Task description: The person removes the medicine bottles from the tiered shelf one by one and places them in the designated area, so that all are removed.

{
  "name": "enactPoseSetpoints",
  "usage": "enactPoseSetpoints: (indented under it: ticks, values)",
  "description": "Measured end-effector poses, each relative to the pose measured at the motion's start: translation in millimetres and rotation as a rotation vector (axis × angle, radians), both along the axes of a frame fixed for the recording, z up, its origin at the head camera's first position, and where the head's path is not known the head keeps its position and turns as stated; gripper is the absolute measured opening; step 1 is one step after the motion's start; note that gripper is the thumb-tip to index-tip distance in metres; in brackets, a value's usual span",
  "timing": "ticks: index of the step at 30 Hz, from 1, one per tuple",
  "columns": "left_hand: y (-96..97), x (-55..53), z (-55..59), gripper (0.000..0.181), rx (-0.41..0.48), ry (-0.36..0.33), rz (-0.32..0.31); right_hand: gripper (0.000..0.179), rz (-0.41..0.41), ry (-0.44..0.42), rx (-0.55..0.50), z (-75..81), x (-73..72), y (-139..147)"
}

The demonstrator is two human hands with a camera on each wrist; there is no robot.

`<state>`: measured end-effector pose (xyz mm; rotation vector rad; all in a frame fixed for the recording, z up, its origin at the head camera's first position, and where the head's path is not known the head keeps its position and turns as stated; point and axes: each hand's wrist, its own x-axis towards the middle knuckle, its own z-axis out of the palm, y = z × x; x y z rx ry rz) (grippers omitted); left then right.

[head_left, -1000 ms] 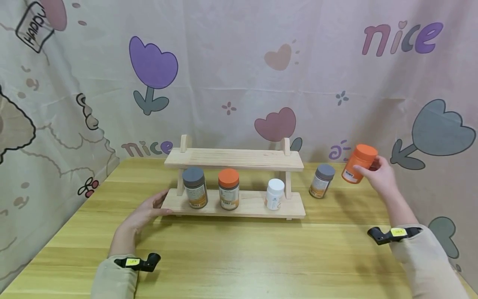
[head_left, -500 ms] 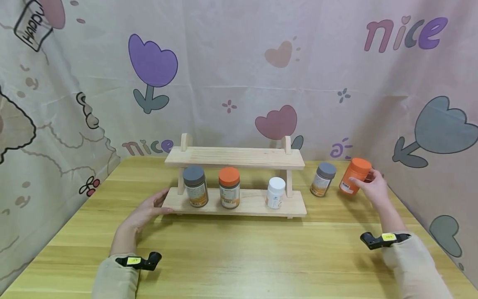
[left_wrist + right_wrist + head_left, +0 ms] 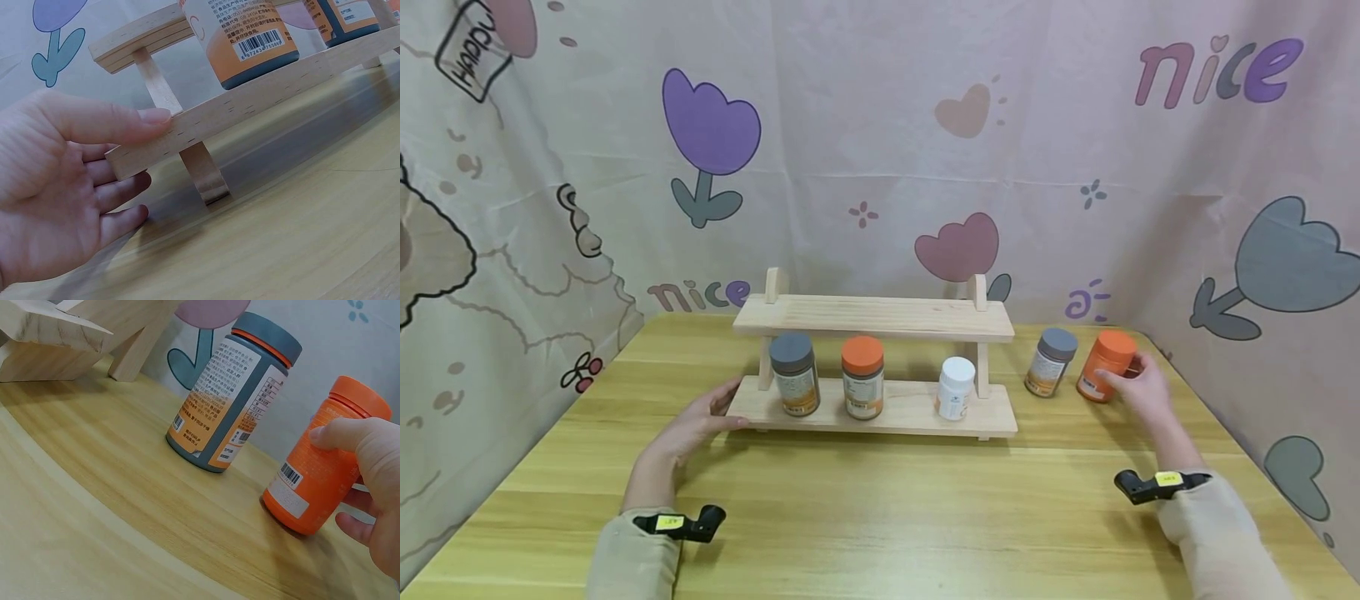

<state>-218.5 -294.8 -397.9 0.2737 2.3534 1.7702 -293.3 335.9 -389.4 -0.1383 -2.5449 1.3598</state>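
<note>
My left hand (image 3: 696, 422) grips the left end of a two-tier wooden shelf (image 3: 872, 317), thumb over the lower board and fingers beneath it, as the left wrist view shows. My right hand (image 3: 1142, 387) holds an orange bottle (image 3: 319, 465) with an orange lid, its thumb across the near side. The bottle's base is right at the table top. Just left of it stands a grey-lidded bottle (image 3: 228, 394). On the lower board are a grey-lidded bottle (image 3: 795, 375), an orange-lidded bottle (image 3: 862, 379) and a small white bottle (image 3: 955, 388).
The light wood table (image 3: 880, 508) carries everything. Behind it hangs a printed cloth (image 3: 850, 125) with flowers and hearts. The shelf's upper board (image 3: 872, 317) bears no bottles.
My right hand has brought the orange bottle down and slightly left, beside the grey-lidded bottle on the table. My left hand has stayed at the shelf's end.
</note>
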Motion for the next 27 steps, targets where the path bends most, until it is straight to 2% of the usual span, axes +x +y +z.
enactPoseSetpoints:
  ticks: [6,18,27]
  values:
    - [-0.5,-0.8,-1.7,0.088,-0.007,0.001,-0.003,0.07,-0.007,-0.004,-0.023,-4.0,-1.8,1]
    - [1.9,1.5,3.8,0.087,0.008,-0.003,-0.003,0.071,0.011,-0.013,-0.051,-8.0,1.5,3]
    - [0.1,-1.0,-0.1,0.089,-0.006,-0.013,0.019,0.074,0.03,0.003,-0.086,-12.0,6.4,13]
